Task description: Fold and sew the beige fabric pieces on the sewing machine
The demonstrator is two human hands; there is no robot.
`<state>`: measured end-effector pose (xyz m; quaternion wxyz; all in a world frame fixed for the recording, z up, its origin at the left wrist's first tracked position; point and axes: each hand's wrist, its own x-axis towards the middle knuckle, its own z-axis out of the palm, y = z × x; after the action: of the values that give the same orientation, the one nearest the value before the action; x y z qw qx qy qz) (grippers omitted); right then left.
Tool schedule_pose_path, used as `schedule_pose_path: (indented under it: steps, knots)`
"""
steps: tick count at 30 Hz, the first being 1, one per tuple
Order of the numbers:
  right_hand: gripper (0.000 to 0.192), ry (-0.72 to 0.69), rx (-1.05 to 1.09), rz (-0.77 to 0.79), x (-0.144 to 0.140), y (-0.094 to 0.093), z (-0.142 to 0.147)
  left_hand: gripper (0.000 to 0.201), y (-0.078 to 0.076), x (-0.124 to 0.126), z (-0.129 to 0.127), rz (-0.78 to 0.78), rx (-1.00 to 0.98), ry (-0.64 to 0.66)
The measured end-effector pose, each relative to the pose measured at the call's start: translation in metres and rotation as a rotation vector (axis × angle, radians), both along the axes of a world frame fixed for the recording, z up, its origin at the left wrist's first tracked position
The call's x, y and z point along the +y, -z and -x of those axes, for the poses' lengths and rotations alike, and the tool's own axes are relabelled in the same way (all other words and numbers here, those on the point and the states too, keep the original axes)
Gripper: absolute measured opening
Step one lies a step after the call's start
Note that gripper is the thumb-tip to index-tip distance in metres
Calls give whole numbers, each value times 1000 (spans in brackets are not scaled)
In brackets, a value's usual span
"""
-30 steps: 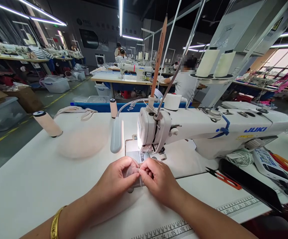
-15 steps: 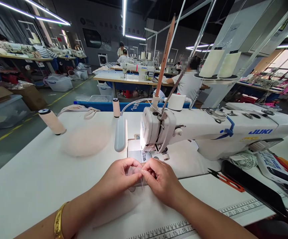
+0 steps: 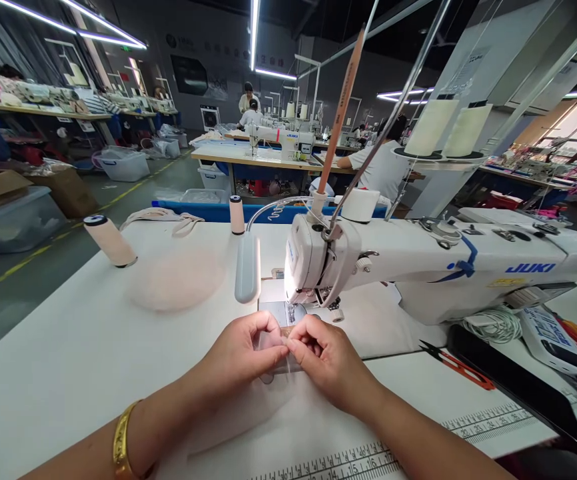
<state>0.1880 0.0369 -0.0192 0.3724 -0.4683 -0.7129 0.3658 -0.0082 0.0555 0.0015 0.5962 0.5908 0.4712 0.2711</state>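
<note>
A polished yellow-gold bangle (image 3: 122, 440) rings the left forearm (image 3: 183, 393) a little above the wrist, at about half past seven in the view. It is a single smooth, fairly broad band with a rounded outline; its outer face carries small darker marks, too fine to read, and bright highlights run along its curve. The left hand (image 3: 248, 347) is bare, as is the right hand (image 3: 331, 357). Towards five o'clock, the right forearm (image 3: 408, 417) is bare too, broadening smoothly from a slimmer wrist.
</note>
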Motion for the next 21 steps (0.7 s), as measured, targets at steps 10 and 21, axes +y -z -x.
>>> schedule_pose_path:
  steps: [10, 21]
  knots:
    - [14, 26, -49, -66, -1, -2, 5, 20, 0, 2, 0, 13, 37, 11]
    - [13, 28, -50, -79, -2, 0, 6, 22, 1, -1, -3, 26, -3, -1]
